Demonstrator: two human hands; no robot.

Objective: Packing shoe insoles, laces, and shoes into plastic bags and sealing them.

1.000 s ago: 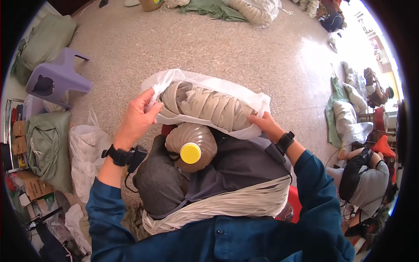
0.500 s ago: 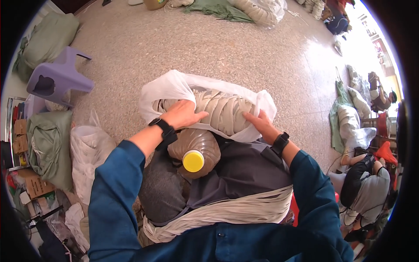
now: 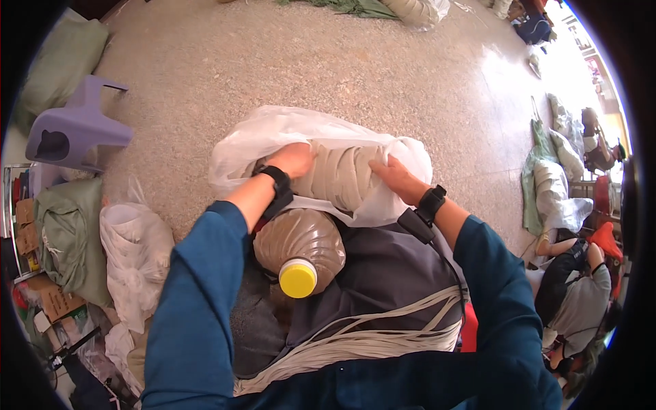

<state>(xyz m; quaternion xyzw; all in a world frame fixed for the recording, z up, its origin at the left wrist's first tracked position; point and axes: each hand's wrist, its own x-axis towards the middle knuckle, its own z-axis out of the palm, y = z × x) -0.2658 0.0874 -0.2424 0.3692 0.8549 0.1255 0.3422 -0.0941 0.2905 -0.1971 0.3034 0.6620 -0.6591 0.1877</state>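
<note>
A thick beige roll of wound strips [image 3: 338,179] lies across in front of me, partly inside a white plastic bag [image 3: 253,133]. My left hand [image 3: 295,161] reaches into the bag opening and curls over the roll, its fingertips hidden. At the roll's right end, my right hand [image 3: 398,179] closes on the bag's edge, with the thumb side against the roll. Between my forearms and nearer to me stands a large clear bottle [image 3: 301,239] with brown contents and a yellow cap [image 3: 298,279]. Loose beige strands [image 3: 383,328] lie over my lap.
A purple plastic stool [image 3: 75,130] stands at the left, above a green sack [image 3: 72,232] and a filled white plastic bag [image 3: 137,253]. Boxes [image 3: 58,297] crowd the left edge. Other people sit at the right, one in grey clothing [image 3: 581,301]. Wrapped bundles [image 3: 550,188] lie near them.
My left hand has turned and curled deeper over the roll, its thumb no longer stretched out. My right hand has shifted up and left along the bag's edge. The bottle appears lower in view.
</note>
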